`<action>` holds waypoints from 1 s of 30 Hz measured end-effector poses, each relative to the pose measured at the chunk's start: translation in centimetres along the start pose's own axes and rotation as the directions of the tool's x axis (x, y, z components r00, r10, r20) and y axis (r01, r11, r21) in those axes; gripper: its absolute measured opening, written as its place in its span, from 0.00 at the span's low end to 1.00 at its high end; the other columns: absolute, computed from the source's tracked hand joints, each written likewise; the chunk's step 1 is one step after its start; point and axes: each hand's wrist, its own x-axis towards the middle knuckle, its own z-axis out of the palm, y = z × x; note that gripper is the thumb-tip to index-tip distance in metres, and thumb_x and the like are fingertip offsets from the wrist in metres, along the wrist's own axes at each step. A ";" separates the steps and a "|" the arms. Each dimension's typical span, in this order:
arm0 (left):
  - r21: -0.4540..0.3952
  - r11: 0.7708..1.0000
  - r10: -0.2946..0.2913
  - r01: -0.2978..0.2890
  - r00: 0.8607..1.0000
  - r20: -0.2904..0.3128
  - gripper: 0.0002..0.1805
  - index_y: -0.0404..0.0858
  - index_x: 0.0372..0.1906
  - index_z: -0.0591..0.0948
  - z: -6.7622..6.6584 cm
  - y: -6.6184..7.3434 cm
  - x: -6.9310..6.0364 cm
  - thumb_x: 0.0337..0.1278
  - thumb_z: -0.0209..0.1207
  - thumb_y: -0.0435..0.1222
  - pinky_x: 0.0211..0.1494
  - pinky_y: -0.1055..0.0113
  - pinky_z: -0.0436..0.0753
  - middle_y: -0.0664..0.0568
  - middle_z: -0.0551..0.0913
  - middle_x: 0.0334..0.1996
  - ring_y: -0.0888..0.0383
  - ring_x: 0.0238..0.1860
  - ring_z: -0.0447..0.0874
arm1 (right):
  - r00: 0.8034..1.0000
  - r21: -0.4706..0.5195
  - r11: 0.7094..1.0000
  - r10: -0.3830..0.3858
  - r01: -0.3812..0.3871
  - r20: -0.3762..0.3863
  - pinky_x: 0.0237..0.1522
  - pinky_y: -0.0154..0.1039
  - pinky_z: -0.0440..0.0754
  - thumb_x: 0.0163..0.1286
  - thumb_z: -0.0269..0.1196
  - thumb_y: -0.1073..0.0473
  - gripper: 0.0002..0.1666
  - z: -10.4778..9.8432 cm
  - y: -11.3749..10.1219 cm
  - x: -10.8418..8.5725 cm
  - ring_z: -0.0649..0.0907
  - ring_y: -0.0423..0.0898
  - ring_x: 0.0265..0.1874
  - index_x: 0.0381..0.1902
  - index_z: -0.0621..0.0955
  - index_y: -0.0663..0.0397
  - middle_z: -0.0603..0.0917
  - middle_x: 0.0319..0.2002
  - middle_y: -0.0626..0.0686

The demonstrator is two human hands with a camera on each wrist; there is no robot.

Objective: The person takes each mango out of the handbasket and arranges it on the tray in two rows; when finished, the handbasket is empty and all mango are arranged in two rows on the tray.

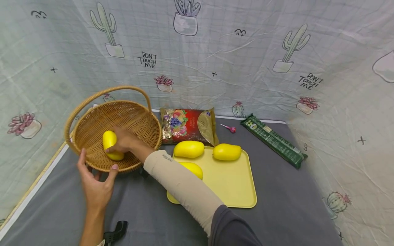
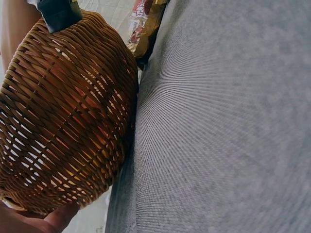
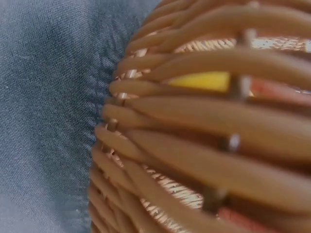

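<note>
A tan wicker basket (image 1: 141, 116) with a tall arched handle stands at the left. My right hand (image 1: 123, 140) reaches over its rim and holds a yellow mango (image 1: 109, 139) inside, thumb across the fruit. At the basket's near side, my left hand (image 1: 97, 189) grips the rim with thumb and fingers spread along it; some fingers are hidden beneath. The left wrist view shows fingertips (image 2: 63, 216) against the woven wall (image 2: 63, 116). Through the weave in the right wrist view, a bit of yellow mango (image 3: 201, 81) shows; the right hand's fingers are mostly hidden there.
A yellow tray (image 1: 229, 184) holds more mangoes (image 1: 227, 152), partly covered by my right forearm. Behind it lie a red-and-gold candy bag (image 1: 191, 124), a lollipop (image 1: 232, 130) and a long green packet (image 1: 274, 140). A printed cloth (image 1: 215, 51) hangs around the grey table (image 1: 286, 205).
</note>
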 end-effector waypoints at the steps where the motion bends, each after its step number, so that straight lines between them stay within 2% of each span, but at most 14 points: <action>1: -0.002 1.000 -0.001 0.001 1.000 0.000 0.55 0.51 0.86 0.53 0.0 0.0 0.0 0.59 0.69 0.25 0.73 0.56 0.71 0.52 0.52 0.85 0.50 0.81 0.58 | 1.000 0.001 1.000 -0.012 0.012 -0.004 0.54 0.34 0.79 0.64 0.78 0.41 0.52 0.0 0.1 -0.1 0.80 0.35 0.58 0.80 0.64 0.21 0.79 0.67 0.34; 7: -0.024 1.000 -0.009 0.009 1.000 -0.002 0.55 0.51 0.86 0.53 0.1 0.1 0.0 0.59 0.69 0.25 0.76 0.52 0.69 0.52 0.52 0.86 0.50 0.81 0.57 | 0.996 -0.019 0.997 -0.080 0.079 -0.047 0.58 0.35 0.76 0.63 0.79 0.41 0.55 -0.7 0.3 -0.8 0.78 0.36 0.64 0.82 0.63 0.20 0.76 0.72 0.34; 16: -0.004 1.000 -0.015 0.015 1.000 -0.004 0.55 0.51 0.86 0.53 0.0 0.1 0.0 0.59 0.69 0.26 0.77 0.47 0.67 0.53 0.51 0.86 0.51 0.83 0.54 | 0.980 -0.015 0.984 -0.178 0.177 -0.091 0.53 0.33 0.74 0.64 0.78 0.41 0.55 -2.5 0.4 -2.9 0.77 0.37 0.61 0.82 0.62 0.20 0.77 0.70 0.36; 23: -0.004 1.000 -0.017 0.017 1.000 -0.003 0.56 0.51 0.86 0.53 0.0 -0.1 0.0 0.58 0.70 0.25 0.77 0.50 0.67 0.53 0.51 0.86 0.52 0.82 0.54 | 0.945 -0.035 0.953 -0.302 0.300 -0.128 0.53 0.32 0.72 0.66 0.77 0.41 0.55 -4.3 1.3 -5.4 0.76 0.37 0.61 0.84 0.61 0.26 0.77 0.71 0.38; 30: -0.003 1.000 -0.018 0.018 1.000 -0.007 0.56 0.51 0.86 0.53 0.0 -0.1 -0.1 0.58 0.70 0.26 0.78 0.49 0.65 0.53 0.51 0.86 0.51 0.81 0.56 | 0.916 0.099 0.919 -0.361 0.381 -0.172 0.53 0.34 0.74 0.67 0.77 0.46 0.54 -6.4 3.1 -8.5 0.75 0.40 0.62 0.84 0.62 0.28 0.76 0.72 0.43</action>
